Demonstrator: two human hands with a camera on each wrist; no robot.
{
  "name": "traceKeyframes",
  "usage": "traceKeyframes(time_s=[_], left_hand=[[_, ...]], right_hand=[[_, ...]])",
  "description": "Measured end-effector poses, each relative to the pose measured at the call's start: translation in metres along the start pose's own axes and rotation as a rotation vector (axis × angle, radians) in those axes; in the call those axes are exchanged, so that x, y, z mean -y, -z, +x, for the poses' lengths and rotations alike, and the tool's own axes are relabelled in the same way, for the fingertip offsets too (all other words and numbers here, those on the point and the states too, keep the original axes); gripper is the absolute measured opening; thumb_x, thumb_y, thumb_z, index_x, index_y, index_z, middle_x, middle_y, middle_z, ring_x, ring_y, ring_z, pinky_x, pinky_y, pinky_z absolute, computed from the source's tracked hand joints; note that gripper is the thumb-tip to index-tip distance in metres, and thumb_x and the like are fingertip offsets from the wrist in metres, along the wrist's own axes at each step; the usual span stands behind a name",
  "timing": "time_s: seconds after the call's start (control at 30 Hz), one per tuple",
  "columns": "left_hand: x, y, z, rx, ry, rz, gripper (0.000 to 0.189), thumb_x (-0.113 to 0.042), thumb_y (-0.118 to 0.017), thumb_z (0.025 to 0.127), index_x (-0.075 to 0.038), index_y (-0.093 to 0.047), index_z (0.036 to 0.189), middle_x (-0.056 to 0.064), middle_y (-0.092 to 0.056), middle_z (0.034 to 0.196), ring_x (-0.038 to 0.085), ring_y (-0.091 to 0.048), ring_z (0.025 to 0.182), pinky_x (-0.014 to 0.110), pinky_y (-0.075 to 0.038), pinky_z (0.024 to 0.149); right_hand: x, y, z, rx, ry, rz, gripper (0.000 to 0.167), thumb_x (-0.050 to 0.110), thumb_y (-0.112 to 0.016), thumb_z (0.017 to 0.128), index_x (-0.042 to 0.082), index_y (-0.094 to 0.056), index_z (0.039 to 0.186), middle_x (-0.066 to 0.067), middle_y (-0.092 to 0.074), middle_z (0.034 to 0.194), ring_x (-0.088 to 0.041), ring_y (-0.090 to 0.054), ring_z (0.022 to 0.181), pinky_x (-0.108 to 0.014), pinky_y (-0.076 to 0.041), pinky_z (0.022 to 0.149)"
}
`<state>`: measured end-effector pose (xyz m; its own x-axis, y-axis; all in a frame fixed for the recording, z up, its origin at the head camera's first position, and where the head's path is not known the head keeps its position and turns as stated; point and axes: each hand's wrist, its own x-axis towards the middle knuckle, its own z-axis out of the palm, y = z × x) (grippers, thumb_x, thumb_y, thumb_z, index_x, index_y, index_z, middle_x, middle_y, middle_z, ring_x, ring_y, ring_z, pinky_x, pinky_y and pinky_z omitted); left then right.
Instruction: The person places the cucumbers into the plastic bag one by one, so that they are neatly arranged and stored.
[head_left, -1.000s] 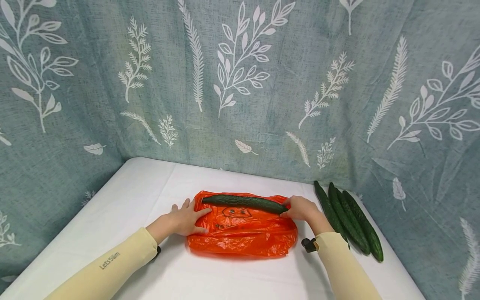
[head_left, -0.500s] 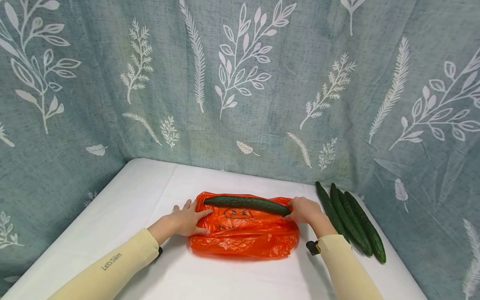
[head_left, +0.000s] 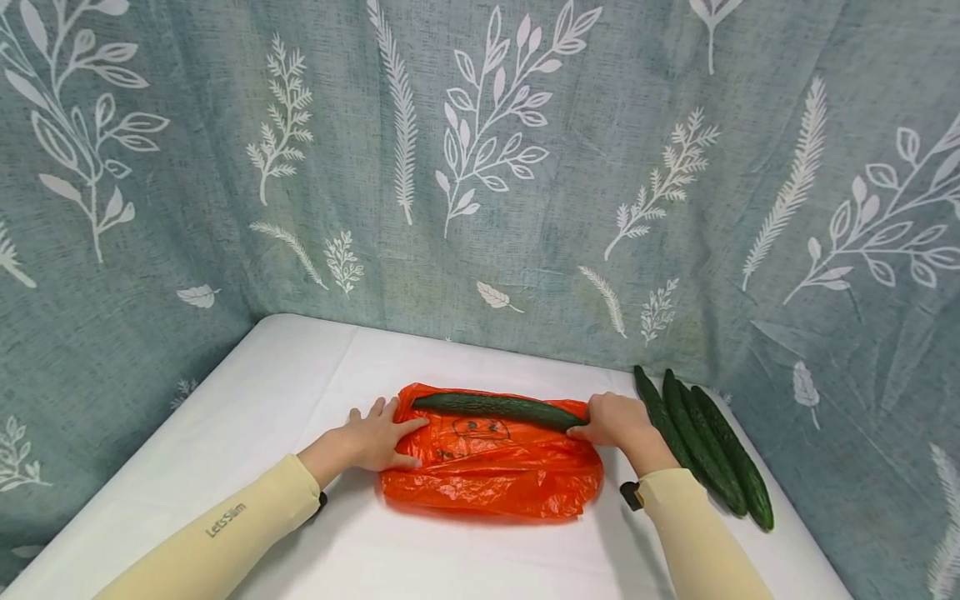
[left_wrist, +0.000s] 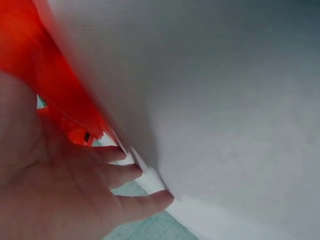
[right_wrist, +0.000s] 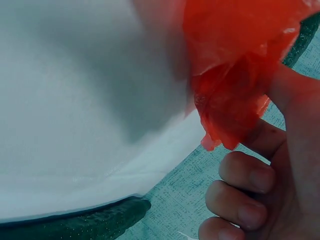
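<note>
A crinkled red plastic bag (head_left: pixel 487 492) with dark printing lies flat on the white table. Along its far side rests one long dark green cucumber (head_left: pixel 487 406), its right end at the right hand's thumb. My left hand (head_left: pixel 371 437) is spread over the bag's left edge, thumb and index finger on the plastic; in the left wrist view its other fingertips reach down to the white cloth. At the bag's right far corner, my right hand (head_left: pixel 618 421) pinches bunched plastic (right_wrist: pixel 227 105) between thumb and index finger, the other fingers curled.
Several cucumbers (head_left: pixel 705 450) lie side by side at the table's right edge, close to the right forearm. White cloth covers the table (head_left: pixel 315 358). A blue-green leaf-patterned curtain (head_left: pixel 420 275) stands behind and at both sides.
The right hand has shifted slightly right, from around the cucumber's end to the bag's corner. The left hand keeps its place on the bag. The head view has drifted a little.
</note>
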<state>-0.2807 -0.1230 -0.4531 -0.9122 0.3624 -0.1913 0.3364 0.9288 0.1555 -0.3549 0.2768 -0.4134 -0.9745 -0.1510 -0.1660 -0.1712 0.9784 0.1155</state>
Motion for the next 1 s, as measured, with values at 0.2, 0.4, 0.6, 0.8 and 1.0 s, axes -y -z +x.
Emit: traceKeyframes(time_s=[0.2, 0.4, 0.6, 0.8, 1.0], left_hand=[[-0.002, 0.002, -0.001, -0.003, -0.008, 0.004, 0.078, -0.066, -0.061, 0.090, -0.031, -0.040, 0.156, 0.025, -0.025, 0.162, 0.051, -0.024, 0.148, 0.076, -0.028, 0.107], [-0.002, 0.001, 0.000, -0.002, -0.001, 0.011, 0.077, -0.067, -0.060, 0.090, -0.032, -0.039, 0.156, 0.025, -0.026, 0.161, 0.050, -0.024, 0.148, 0.076, -0.028, 0.108], [-0.001, 0.001, -0.001, 0.000, -0.005, -0.001, 0.077, -0.066, -0.062, 0.089, -0.031, -0.040, 0.155, 0.026, -0.026, 0.160, 0.051, -0.025, 0.148, 0.077, -0.028, 0.107], [-0.001, 0.001, -0.002, 0.016, 0.000, 0.005, 0.078, -0.066, -0.061, 0.090, -0.031, -0.040, 0.156, 0.026, -0.026, 0.160, 0.050, -0.025, 0.148, 0.076, -0.029, 0.107], [-0.003, 0.003, -0.001, -0.003, -0.012, 0.009, 0.077, -0.066, -0.061, 0.089, -0.032, -0.040, 0.155, 0.026, -0.026, 0.161, 0.050, -0.026, 0.147, 0.076, -0.030, 0.106]], right_hand=[[-0.003, -0.001, -0.002, -0.026, -0.001, -0.031, 0.048, 0.063, -0.075, 0.080, 0.018, -0.063, 0.071, 0.000, -0.060, 0.067, -0.018, -0.057, 0.061, -0.036, -0.047, 0.056], [-0.003, -0.005, -0.003, -0.039, 0.009, 0.012, 0.047, 0.063, -0.075, 0.080, 0.018, -0.066, 0.071, 0.001, -0.060, 0.067, -0.019, -0.056, 0.061, -0.035, -0.044, 0.056], [-0.004, -0.015, -0.001, -0.068, 0.057, 0.076, 0.045, 0.063, -0.075, 0.080, 0.018, -0.073, 0.087, 0.004, -0.064, 0.075, -0.018, -0.057, 0.067, -0.037, -0.049, 0.061], [-0.005, -0.018, 0.003, -0.105, 0.077, 0.095, 0.040, 0.059, -0.073, 0.084, 0.020, -0.070, 0.078, 0.004, -0.061, 0.070, -0.018, -0.054, 0.064, -0.034, -0.044, 0.059], [-0.004, -0.016, 0.002, -0.198, 0.072, 0.069, 0.042, 0.055, -0.071, 0.088, 0.017, -0.064, 0.071, 0.001, -0.056, 0.063, -0.019, -0.051, 0.056, -0.033, -0.040, 0.054]])
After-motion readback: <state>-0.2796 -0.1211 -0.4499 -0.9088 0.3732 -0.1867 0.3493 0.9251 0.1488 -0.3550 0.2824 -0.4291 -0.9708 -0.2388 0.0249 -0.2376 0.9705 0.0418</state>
